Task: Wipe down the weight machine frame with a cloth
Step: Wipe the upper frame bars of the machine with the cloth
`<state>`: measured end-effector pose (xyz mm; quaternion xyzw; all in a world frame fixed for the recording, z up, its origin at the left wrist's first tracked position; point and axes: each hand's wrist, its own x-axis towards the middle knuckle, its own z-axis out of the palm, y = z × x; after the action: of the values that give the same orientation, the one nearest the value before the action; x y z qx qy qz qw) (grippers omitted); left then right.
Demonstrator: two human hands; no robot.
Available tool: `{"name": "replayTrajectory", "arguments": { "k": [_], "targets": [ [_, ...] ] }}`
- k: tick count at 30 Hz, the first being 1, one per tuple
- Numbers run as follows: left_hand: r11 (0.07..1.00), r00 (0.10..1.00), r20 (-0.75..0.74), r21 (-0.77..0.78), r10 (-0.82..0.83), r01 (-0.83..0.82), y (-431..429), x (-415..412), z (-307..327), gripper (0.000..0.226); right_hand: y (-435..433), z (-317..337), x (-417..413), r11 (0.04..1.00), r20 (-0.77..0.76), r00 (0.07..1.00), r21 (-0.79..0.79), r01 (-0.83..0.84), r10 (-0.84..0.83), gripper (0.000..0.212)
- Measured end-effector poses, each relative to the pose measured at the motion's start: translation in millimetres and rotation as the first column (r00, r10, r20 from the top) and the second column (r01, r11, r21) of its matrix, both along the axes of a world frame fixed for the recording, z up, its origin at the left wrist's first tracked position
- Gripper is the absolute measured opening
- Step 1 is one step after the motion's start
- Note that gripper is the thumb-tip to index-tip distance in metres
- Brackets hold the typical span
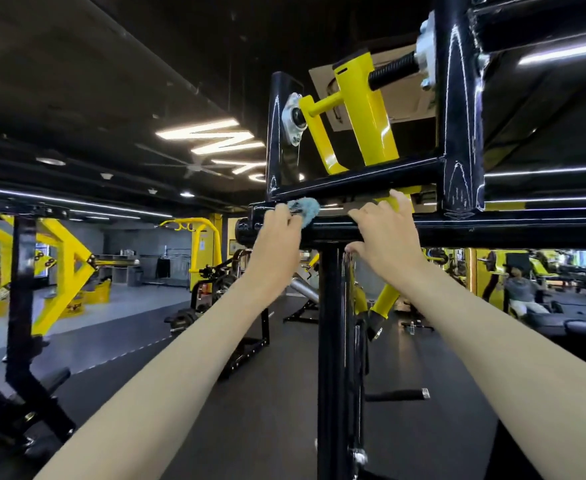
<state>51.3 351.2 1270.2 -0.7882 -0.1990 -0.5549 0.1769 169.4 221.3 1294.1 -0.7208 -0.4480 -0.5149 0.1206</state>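
On the crossbar (492, 233), the left hand (277, 232) grips the cloth (306, 207), just left of the right hand (385, 233).

Both bare arms reach up and forward, the forearms converging towards the middle of the view. The left forearm (180, 358) rises from the lower left with the wrist roughly straight, and the left hand (277, 232) shows its back to the camera. Its fingers are curled round a small blue cloth (306, 208), bunched at the fingertips and held against the black frame bar (492, 232). The right forearm (492, 341) comes up from the lower right. The right hand (386, 233) sits just beside the left, its fingers (398, 199) spread and hooked over the top of the same bar, and its thumb (353, 250) is tucked beneath, so the hand clasps the bar.
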Motion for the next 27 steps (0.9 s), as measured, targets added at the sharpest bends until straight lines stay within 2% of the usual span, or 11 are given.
{"name": "replayTrajectory", "arguments": {
  "k": [3,4,7,9,12,15,17,19,22,25,27],
  "targets": [
    [0.985,0.982,0.154,-0.155,0.106,-0.081,16.7,-9.7,6.1,0.03,0.9,-1.1,2.5,1.0,-0.009,1.0,0.002,-0.017,0.017,0.054],
    [0.987,0.989,0.133,-0.157,0.067,-0.045,9.0,-5.8,3.2,0.03,0.7,0.0,4.1,1.0,-0.011,1.0,0.004,-0.018,0.018,0.055],
    [1.0,0.999,-0.035,-0.017,-0.02,0.02,-5.8,1.1,-6.2,0.034,-0.1,2.4,4.2,1.0,-0.014,1.0,-0.02,-0.009,0.009,0.059],
    [0.992,1.0,0.024,-0.126,-0.02,0.023,6.4,-5.6,0.2,0.031,0.1,2.4,4.4,1.0,-0.014,1.0,-0.024,-0.02,0.02,0.059],
    [0.974,0.986,0.15,-0.224,0.068,-0.033,7.2,-6.6,6.2,0.032,-2.2,3.0,6.5,0.999,0.035,0.999,-0.044,-0.026,0.027,0.063],
    [0.984,0.996,0.018,-0.157,-0.087,0.089,-22.4,11.2,5.5,0.034,-4.4,12.1,10.2,0.989,0.179,0.984,-0.147,0.033,-0.006,0.066],
    [0.98,0.982,-0.065,-0.106,-0.176,0.168,-24.1,11.4,8.3,0.035,-12.8,15.8,15.4,0.986,0.21,0.978,-0.158,0.042,-0.008,0.069],
    [0.979,0.987,-0.032,-0.132,-0.158,0.153,-5.6,2.1,14.8,0.031,-24.9,13.0,22.8,0.995,0.191,0.981,-0.096,0.03,-0.012,0.081],
    [0.932,0.976,0.179,-0.314,-0.126,0.178,5.4,0.3,10.2,0.01,-48.6,-1.7,42.2,0.999,0.079,0.996,0.002,0.038,-0.038,0.106],
    [0.937,0.96,0.148,-0.226,-0.237,0.266,-34.5,32.3,3.4,0.02,-60.0,-11.8,62.4,0.986,0.053,0.988,0.089,0.142,-0.147,0.125],
    [0.929,0.937,0.07,-0.121,-0.344,0.35,-60.8,47.4,0.8,0.032,-57.5,-14.4,67.6,0.966,0.094,0.975,0.187,0.179,-0.199,0.124]
  ]
}}
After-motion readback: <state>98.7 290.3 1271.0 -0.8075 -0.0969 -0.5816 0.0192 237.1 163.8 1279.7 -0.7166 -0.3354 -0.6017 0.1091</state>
